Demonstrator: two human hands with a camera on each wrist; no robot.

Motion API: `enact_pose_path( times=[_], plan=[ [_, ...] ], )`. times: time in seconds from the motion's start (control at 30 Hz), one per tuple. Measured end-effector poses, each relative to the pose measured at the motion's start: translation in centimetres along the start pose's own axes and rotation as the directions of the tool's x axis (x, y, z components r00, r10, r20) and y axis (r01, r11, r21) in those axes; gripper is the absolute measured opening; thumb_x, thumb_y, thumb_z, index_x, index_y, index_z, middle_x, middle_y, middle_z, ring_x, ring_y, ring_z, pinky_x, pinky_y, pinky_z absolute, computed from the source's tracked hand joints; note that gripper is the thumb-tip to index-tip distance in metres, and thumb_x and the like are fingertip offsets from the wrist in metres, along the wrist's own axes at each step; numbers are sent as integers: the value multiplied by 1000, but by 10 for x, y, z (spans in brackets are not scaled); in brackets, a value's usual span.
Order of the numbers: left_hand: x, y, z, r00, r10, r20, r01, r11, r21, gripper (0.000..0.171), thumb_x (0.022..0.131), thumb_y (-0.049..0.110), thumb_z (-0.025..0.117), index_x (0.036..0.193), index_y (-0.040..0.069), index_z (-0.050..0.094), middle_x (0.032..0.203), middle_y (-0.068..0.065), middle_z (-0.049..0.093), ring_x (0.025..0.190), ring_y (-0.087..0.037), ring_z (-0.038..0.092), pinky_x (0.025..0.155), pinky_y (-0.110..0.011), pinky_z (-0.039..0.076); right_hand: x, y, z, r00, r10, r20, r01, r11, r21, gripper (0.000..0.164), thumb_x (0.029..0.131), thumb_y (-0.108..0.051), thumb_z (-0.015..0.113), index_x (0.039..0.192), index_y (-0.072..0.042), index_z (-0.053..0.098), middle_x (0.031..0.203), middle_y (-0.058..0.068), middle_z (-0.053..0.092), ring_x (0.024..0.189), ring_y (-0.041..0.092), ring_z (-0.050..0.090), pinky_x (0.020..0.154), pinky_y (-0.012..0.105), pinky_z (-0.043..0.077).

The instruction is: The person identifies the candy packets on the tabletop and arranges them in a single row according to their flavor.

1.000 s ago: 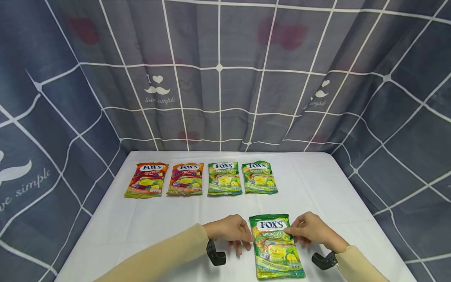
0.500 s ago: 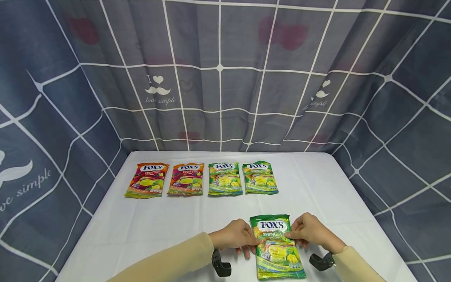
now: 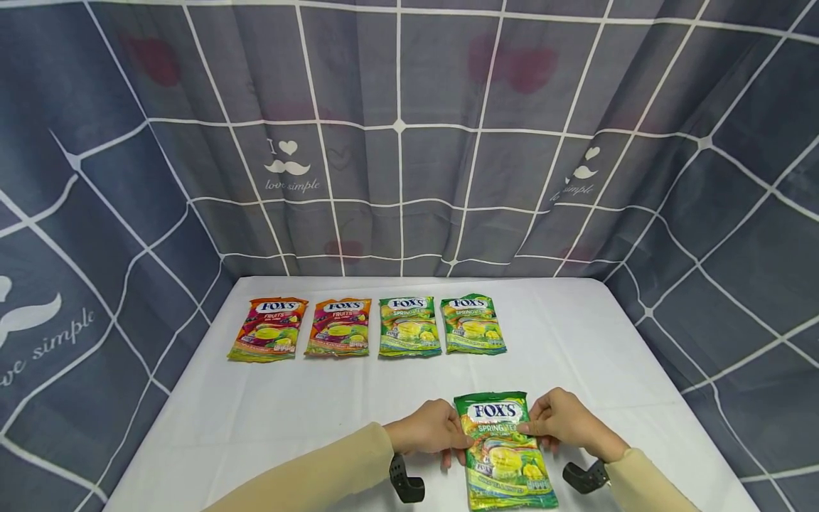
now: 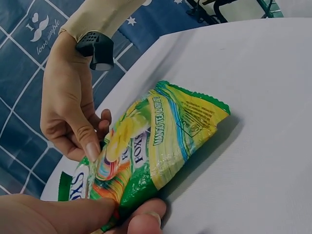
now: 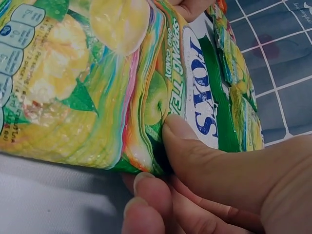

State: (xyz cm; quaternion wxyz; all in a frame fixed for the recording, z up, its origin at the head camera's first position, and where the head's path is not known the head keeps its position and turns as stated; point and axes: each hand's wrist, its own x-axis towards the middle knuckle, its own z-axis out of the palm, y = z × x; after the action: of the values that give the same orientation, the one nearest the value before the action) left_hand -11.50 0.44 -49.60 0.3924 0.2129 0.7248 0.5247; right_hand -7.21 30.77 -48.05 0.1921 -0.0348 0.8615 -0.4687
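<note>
Near the front of the white table lies a green and yellow FOX'S Spring Tea candy bag (image 3: 505,455), held from both sides. My left hand (image 3: 432,431) pinches its left edge, thumb on top and fingers beneath, as the left wrist view shows at the candy bag (image 4: 146,141). On the opposite edge my right hand (image 3: 571,424) pinches the bag, its thumb (image 5: 195,156) across the front by the lettering and the other fingers below. The bag's lower end looks slightly raised over the table in the left wrist view.
Along the back of the table (image 3: 307,405) lie two red-orange FOX'S Fruits bags (image 3: 267,331) (image 3: 339,328) and two green Spring Tea bags (image 3: 409,328) (image 3: 473,326) in a row. Grey checked curtains (image 3: 358,163) enclose the table at the back and both sides.
My left hand has moved right from beside the bag and now grips its left edge. The right hand keeps its hold, and the bag has barely shifted.
</note>
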Motion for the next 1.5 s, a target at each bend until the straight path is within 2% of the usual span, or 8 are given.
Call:
enact_pose_path(
  times=[0.27, 0.53, 0.67, 0.8, 0.93, 1.2, 1.37, 1.5],
  plan=[
    [3, 6, 0, 1000, 19, -11, -19, 1000, 20, 15, 103, 4, 75, 89, 2, 71, 80, -22, 77, 49, -12, 60, 51, -21, 36, -1, -4, -4, 1000, 16, 0, -16, 1000, 8, 25, 96, -16, 87, 84, -1, 71, 66, 7, 70, 52, 15, 64, 52, 36, 58],
    [10, 22, -4, 999, 38, -18, -36, 996, 79, 18, 103, 6, 76, 86, 2, 73, 81, -20, 78, 50, -12, 61, 48, -22, 33, 1, -7, -18, 1000, 7, -18, -7, 1000, 1, 26, 97, -18, 86, 85, 0, 72, 67, 8, 69, 55, 17, 62, 54, 38, 59],
    [18, 34, -7, 998, 42, -42, -36, 990, 135, 21, 103, 8, 77, 84, 2, 75, 79, -16, 78, 53, -21, 65, 48, -23, 30, 4, -8, -28, 999, 24, -46, -24, 1000, -8, 26, 97, -19, 86, 86, 1, 73, 68, 7, 69, 57, 17, 62, 56, 37, 59],
    [29, 48, -10, 997, 50, -60, -37, 979, 199, 23, 103, 10, 78, 82, 2, 75, 78, -14, 79, 64, -38, 72, 47, -24, 29, 8, -9, -38, 995, 53, -87, -55, 998, -16, 25, 97, -18, 86, 88, 2, 74, 68, 5, 67, 59, 17, 60, 57, 36, 58],
    [41, 59, -12, 997, 56, -62, -39, 969, 243, 26, 104, 10, 77, 80, 2, 76, 78, -14, 78, 74, -45, 74, 46, -24, 28, 12, -9, -49, 990, 70, -124, -74, 997, -31, 24, 98, -18, 85, 89, 2, 76, 69, 5, 66, 59, 18, 59, 57, 35, 56],
    [70, 70, -16, 988, 110, -110, -65, 935, 349, 30, 106, 11, 74, 78, 2, 78, 68, -11, 74, 76, -43, 76, 47, -22, 32, 24, -7, -72, 980, 78, -183, -91, 994, -63, 23, 100, -16, 83, 91, 5, 77, 70, 4, 65, 63, 18, 59, 60, 35, 56],
    [91, 74, -13, 972, 178, -156, -100, 906, 412, 34, 106, 10, 73, 76, -3, 78, 70, -11, 76, 71, -37, 78, 47, -20, 39, 33, -5, -88, 973, 87, -212, -108, 990, -88, 24, 101, -16, 81, 94, 7, 77, 71, 6, 66, 64, 19, 60, 63, 37, 57],
    [108, 79, -13, 961, 201, -189, -96, 885, 455, 38, 107, 9, 72, 72, -6, 77, 67, -13, 75, 67, -36, 77, 46, -21, 39, 43, -3, -99, 969, 101, -225, -126, 987, -97, 26, 102, -17, 81, 94, 8, 78, 71, 6, 66, 65, 19, 61, 64, 37, 58]
  ],
)
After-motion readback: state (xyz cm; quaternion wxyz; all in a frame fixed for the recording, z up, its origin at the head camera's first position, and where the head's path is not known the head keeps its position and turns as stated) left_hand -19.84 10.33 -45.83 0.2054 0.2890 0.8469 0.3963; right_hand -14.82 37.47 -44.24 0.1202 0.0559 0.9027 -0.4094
